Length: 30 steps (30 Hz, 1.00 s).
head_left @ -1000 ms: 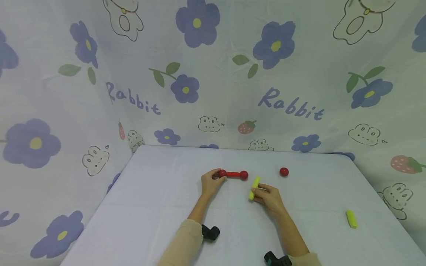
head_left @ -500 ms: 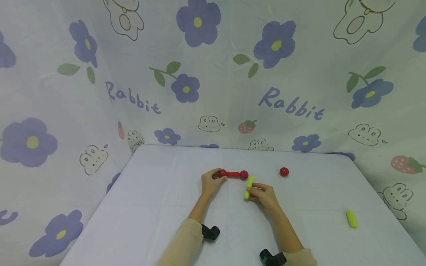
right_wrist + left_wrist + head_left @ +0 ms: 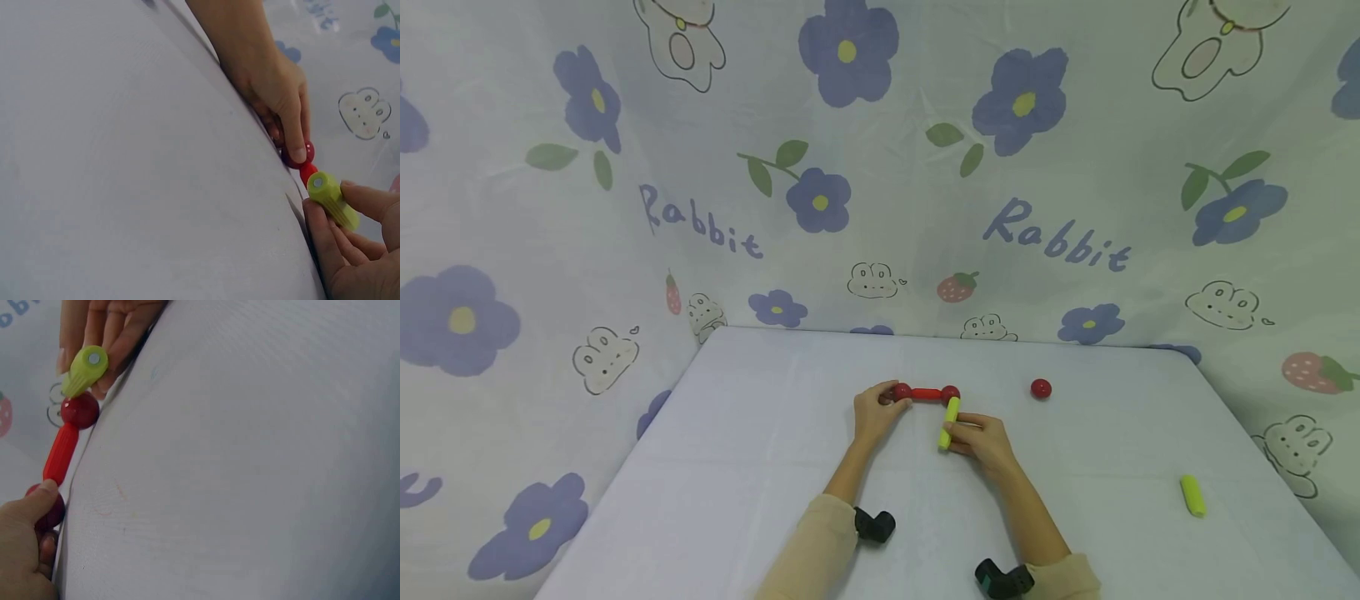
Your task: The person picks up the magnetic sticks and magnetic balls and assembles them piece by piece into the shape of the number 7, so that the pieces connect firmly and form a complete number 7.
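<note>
My left hand [image 3: 874,414] pinches the red ball [image 3: 902,392] at the left end of a red rod [image 3: 927,394]. A second red ball [image 3: 80,410] caps the rod's right end, so the three form a dumbbell shape lying across the table. Between thumb and fingers my right hand [image 3: 987,442] holds a yellow-green rod [image 3: 949,423], its far end right at that second ball. A small silvery disc [image 3: 317,182] shows in the near end of the yellow-green rod in the right wrist view. The right-hand ball is hidden behind that rod there.
A loose red ball [image 3: 1041,389] lies at the back right. Another yellow-green rod [image 3: 1192,496] rests farther right on the white-covered table [image 3: 737,417]. Behind stands a cloth backdrop [image 3: 910,183] printed with flowers and rabbits.
My right hand has moved left with the yellow-green rod, bringing its far end to the dumbbell shape's right ball. My left hand and the red pieces have stayed in place.
</note>
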Each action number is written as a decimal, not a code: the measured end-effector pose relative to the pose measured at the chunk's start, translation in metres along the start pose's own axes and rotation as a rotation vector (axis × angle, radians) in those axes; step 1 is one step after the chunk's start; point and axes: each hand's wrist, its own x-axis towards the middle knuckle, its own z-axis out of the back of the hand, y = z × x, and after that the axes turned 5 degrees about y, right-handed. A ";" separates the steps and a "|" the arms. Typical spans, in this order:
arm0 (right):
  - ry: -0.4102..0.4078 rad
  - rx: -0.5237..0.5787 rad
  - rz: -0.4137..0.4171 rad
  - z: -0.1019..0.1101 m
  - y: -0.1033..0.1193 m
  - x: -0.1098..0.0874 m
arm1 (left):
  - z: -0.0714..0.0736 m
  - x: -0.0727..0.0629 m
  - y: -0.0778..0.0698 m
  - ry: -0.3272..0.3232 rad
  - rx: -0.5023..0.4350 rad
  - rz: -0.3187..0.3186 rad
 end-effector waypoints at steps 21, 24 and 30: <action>0.007 0.010 -0.027 -0.006 0.002 0.002 | -0.001 0.001 0.001 0.000 0.008 0.022; 0.015 0.017 -0.025 -0.007 0.003 0.001 | -0.001 0.002 0.002 0.001 0.005 0.022; 0.036 0.039 -0.021 -0.007 0.002 0.002 | -0.001 0.002 0.001 -0.001 0.007 0.019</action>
